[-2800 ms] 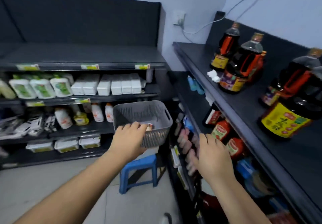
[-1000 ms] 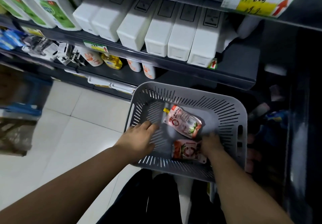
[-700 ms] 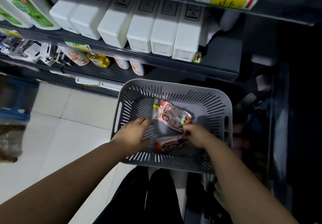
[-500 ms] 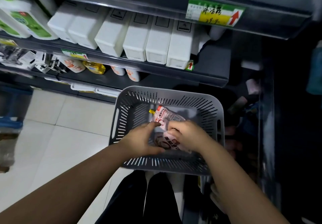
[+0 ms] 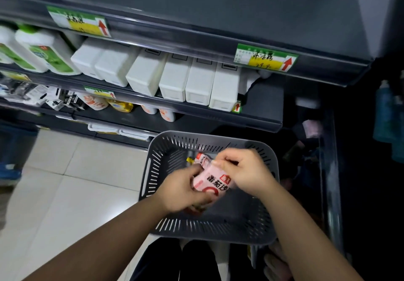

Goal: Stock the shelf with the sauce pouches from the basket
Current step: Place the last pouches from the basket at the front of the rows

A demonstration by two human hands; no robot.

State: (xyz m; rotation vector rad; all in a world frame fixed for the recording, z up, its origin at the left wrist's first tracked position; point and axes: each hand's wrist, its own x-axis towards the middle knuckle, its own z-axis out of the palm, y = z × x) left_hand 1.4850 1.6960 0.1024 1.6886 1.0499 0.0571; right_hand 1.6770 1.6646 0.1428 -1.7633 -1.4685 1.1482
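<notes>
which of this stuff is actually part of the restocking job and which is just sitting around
Job: grey basket; sauce pouch gripped by left hand and right hand; second pouch behind it in the basket.
Just there: white boxes; green-label bottles; yellow bottle; price tags.

grey slotted basket (image 5: 153, 178), pink-and-red pouch (image 5: 213, 182), white boxes (image 5: 175, 77)

A row of white rectangular containers (image 5: 175, 77) stands on a dark display rack (image 5: 262, 97), with white bottles with green labels (image 5: 43, 53) to their left. Green and yellow price tags (image 5: 265, 59) with red arrows are fixed to the rack's front edges. One level lower sit a yellow bottle (image 5: 121, 105) and white bottles with orange labels (image 5: 96, 103). Pale floor tiles (image 5: 76, 182) lie below.
</notes>
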